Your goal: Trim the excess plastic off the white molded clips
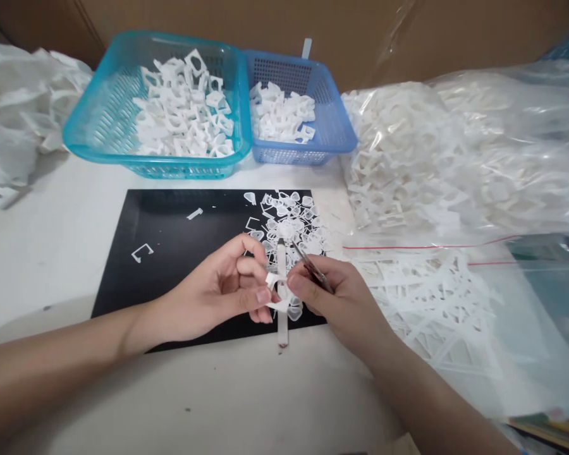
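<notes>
Between the thumb and fingers of my left hand [232,281] is a small white plastic part [275,304] with a rounded opening. My right hand [334,287] is closed on a slim metal tool, perhaps tweezers [317,270], its pointed end up and to the left. The right thumb and fingertip come up against the part's right side. Under both hands lies a black mat [165,265], with a narrow pale stick [282,332] across its front edge. Thin white scraps [291,221] are heaped at the mat's right side, partly hidden by my hands.
A teal basket [171,165] and a blue basket [303,151] of white parts stand behind the mat. Clear bags [408,158] of white parts lie at right, above a bag of thin white frames [431,309]. More white pieces [23,114] are piled at far left.
</notes>
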Tool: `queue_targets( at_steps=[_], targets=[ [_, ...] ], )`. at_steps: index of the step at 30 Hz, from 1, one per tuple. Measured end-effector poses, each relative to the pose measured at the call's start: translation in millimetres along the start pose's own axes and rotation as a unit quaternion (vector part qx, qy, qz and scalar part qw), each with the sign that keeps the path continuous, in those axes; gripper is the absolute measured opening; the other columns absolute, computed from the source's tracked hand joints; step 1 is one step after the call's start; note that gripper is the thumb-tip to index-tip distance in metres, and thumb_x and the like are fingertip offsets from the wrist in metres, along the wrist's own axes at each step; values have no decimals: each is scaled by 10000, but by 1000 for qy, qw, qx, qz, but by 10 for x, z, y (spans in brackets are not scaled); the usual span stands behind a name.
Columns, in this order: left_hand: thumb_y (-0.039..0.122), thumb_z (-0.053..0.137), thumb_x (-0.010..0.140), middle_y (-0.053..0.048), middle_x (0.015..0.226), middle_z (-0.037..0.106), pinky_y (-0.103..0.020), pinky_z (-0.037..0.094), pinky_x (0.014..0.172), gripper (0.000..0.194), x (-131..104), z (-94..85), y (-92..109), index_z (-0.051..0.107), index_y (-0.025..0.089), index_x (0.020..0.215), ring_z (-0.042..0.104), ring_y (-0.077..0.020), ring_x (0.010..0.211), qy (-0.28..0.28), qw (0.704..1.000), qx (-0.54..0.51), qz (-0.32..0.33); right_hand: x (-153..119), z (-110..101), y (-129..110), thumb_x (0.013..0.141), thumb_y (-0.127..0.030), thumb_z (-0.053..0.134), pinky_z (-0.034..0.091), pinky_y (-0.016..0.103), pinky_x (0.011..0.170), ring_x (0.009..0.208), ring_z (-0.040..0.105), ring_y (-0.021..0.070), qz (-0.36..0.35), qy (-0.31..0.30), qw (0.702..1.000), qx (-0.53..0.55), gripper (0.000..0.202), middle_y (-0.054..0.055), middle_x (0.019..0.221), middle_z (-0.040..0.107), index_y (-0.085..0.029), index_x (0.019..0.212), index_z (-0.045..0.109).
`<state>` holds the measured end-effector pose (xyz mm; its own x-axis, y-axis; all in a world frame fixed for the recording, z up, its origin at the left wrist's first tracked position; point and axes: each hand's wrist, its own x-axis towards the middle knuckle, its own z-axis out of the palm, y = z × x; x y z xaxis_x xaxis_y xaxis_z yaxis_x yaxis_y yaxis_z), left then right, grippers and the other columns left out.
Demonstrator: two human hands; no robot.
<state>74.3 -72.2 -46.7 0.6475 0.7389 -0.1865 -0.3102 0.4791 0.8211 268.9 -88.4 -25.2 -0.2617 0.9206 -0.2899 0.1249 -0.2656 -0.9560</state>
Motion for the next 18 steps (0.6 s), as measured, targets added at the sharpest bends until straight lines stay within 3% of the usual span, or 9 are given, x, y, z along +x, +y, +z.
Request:
queue_targets(
  at_steps=[4, 7, 12, 18],
  targets=[
    [151, 652, 874, 27, 853, 648, -229, 589, 690, 225, 12, -33, 1, 531, 225, 1049, 707, -107, 706, -73, 997, -21, -17, 23, 4, 37, 821, -448, 647, 198, 210, 403, 430, 234, 46, 23, -13, 998, 63, 316, -88, 520, 361, -181, 672, 569],
    [115, 631, 884, 8, 897, 654, -249, 590, 742, 218, 9, -44, -28, 556, 210, 1065, 696, -103, 760, -79, 997, -3, -3, 24, 16, 45, 820, -511, 643, 183, 218, 413, 436, 229, 39, 48, -7, 996, 69, 362, -76, 547, 409, -179, 690, 578],
    [104, 637, 882, -6, 893, 670, -211, 567, 767, 181, -1, -17, -38, 577, 181, 1035, 686, -96, 804, -67, 997, 30, 20, 21, 39, 58, 774, -554, 683, 170, 217, 417, 442, 201, 40, 53, 3, 996, 75, 405, -101, 510, 293, -185, 664, 557],
    [124, 534, 948, 20, 848, 630, -209, 558, 762, 62, -8, 0, -3, 550, 174, 981, 649, -76, 791, -90, 995, 21, 29, 17, 60, 61, 788, -543, 672, 174, 206, 416, 459, 239, 44, 64, 1, 996, 69, 419, -90, 520, 333, -181, 638, 524]
  ],
)
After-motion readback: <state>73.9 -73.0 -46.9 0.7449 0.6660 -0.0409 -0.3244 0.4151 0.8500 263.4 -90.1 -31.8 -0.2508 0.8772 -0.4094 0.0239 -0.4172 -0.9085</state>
